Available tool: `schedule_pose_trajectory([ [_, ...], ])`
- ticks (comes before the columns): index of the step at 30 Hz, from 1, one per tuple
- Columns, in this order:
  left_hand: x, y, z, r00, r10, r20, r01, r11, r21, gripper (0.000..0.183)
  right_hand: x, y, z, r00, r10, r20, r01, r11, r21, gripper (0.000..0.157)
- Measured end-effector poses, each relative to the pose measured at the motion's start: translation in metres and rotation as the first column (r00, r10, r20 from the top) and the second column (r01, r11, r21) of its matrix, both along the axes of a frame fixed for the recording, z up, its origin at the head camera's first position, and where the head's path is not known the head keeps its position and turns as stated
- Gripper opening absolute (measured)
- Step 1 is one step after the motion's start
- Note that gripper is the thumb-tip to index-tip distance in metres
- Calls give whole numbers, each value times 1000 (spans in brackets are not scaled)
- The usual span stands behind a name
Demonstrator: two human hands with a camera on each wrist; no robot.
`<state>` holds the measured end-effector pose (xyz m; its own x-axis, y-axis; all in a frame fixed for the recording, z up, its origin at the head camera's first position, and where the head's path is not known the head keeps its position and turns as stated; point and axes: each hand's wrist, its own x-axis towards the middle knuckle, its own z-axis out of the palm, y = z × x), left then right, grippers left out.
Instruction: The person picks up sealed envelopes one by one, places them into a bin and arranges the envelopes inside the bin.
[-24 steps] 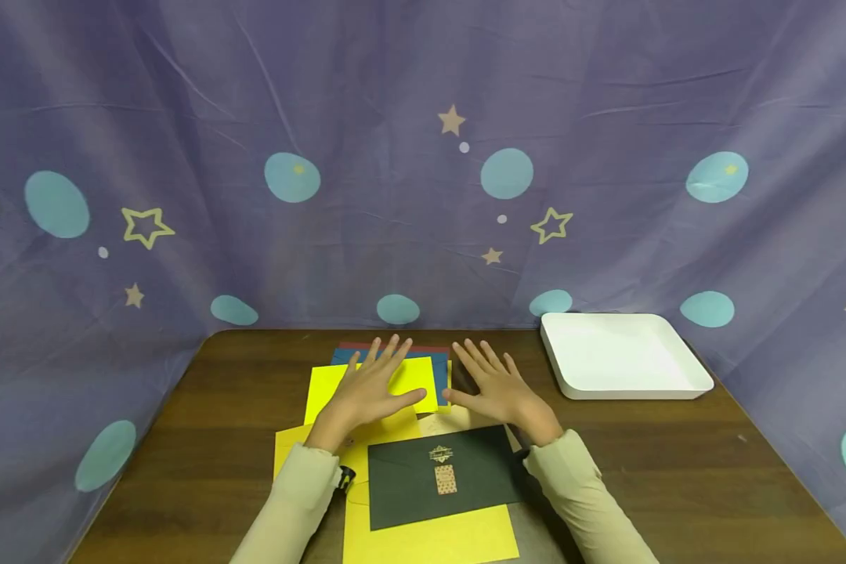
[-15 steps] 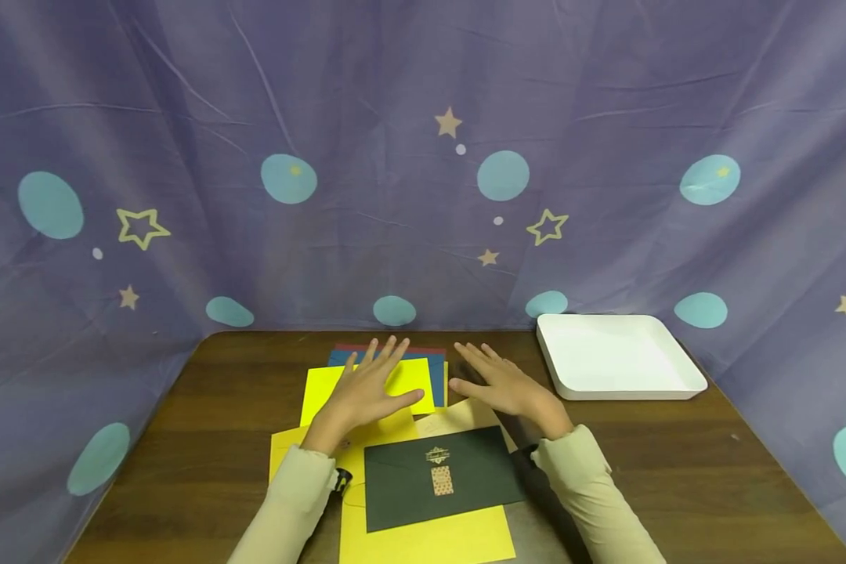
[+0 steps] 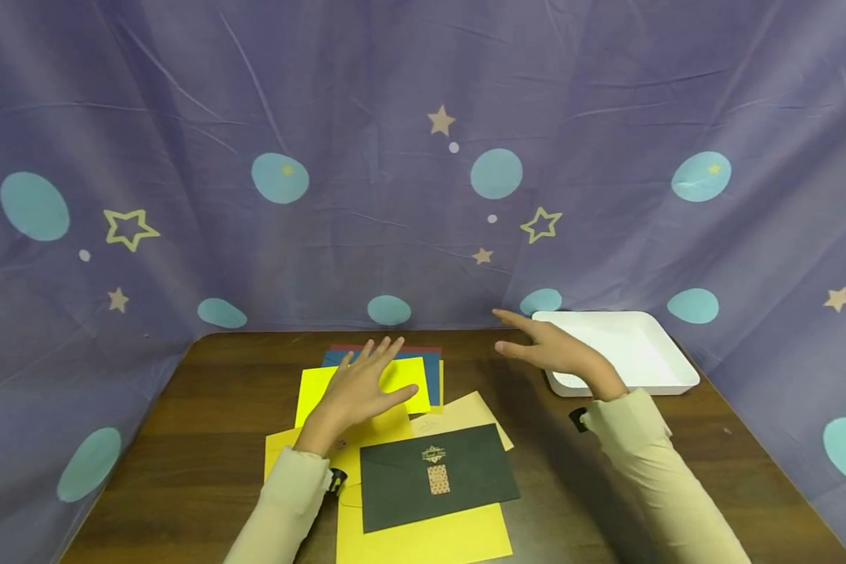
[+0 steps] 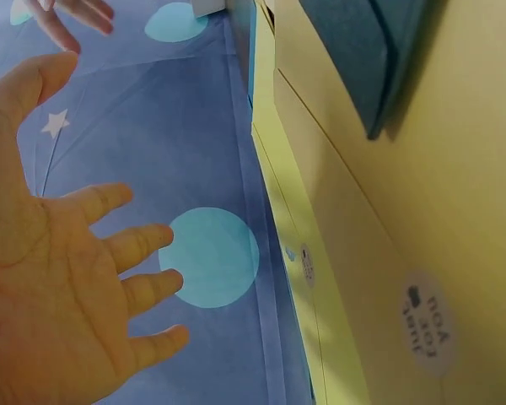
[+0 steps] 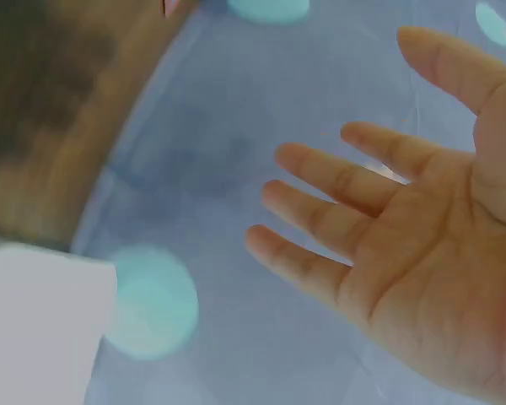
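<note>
My left hand [image 3: 356,395] hovers palm down over the envelope pile, fingers spread, holding nothing; in the left wrist view its bare palm [image 4: 55,278] shows. Beneath it lie a bright yellow envelope [image 3: 317,385] and a darker yellow one [image 3: 282,445]. A dark green envelope [image 3: 402,486] with gold print and a small patterned label lies nearest me, on another yellow envelope [image 3: 423,540]. A cream envelope [image 3: 465,411] pokes out behind it. Blue [image 3: 433,376] and red [image 3: 423,349] envelopes are at the back. My right hand [image 3: 557,348], empty, is raised in front of the white tray's near left corner.
The white tray [image 3: 627,384] stands at the back right of the brown wooden table [image 3: 204,439]. A purple curtain [image 3: 338,235] with stars and blue ovals hangs behind the table and along its sides.
My right hand has moved right and up, from above the envelopes to the tray's left side, turning partly sideways. My left hand keeps nearly the same place. The view has shifted slightly.
</note>
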<state>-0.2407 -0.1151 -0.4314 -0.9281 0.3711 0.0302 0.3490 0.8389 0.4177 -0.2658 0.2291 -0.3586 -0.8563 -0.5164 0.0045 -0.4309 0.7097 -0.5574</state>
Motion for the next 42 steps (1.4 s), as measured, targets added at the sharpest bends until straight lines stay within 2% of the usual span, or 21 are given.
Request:
schedule_pose_trajectory([
  [4, 0, -1, 3, 1000, -1, -20, 1, 1000, 5, 89, -9, 28, 18, 998, -50, -30, 50, 999, -3, 66],
  [10, 1, -5, 6, 999, 6, -48, -6, 1000, 11, 86, -20, 67, 41, 991, -135, -15, 134, 990, -33, 58],
  [18, 1, -12, 11, 998, 10, -69, -8, 1000, 28, 84, -36, 115, 51, 967, -253, -31, 255, 962, 98, 56],
  [24, 3, -16, 14, 997, 8, -72, -4, 999, 51, 83, -45, 145, 50, 944, -330, 11, 326, 936, 134, 56],
  [28, 6, -19, 17, 998, 26, -56, -23, 998, 51, 83, -51, 163, 44, 928, -373, 26, 364, 917, 160, 56],
  [33, 8, -21, 19, 997, 42, -60, -38, 997, 71, 81, -54, 178, 35, 911, -413, -11, 408, 894, 187, 54],
  [37, 8, -20, 21, 998, 25, -60, -19, 995, 101, 79, -55, 187, 28, 902, -430, -47, 430, 878, 210, 50],
  [42, 11, -16, 24, 1000, 8, -14, -6, 993, 118, 76, -54, 204, 13, 900, -431, -63, 433, 870, 234, 47],
])
